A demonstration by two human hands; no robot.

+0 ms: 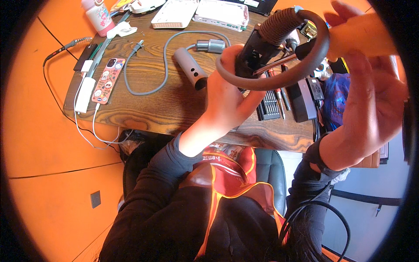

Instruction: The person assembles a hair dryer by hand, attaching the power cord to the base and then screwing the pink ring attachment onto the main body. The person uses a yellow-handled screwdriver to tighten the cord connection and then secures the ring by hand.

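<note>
Black device [266, 41] (raised) held by both hands.

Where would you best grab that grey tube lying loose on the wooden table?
Probably around the middle of the grey tube, coming from above. It lies flat and slanted on the wooden table, its straight round body bare on both long sides, while the grey cable leaves its far end.

Head-worn fisheye looks steeply down, close over the wooden desk [174, 105].
</note>
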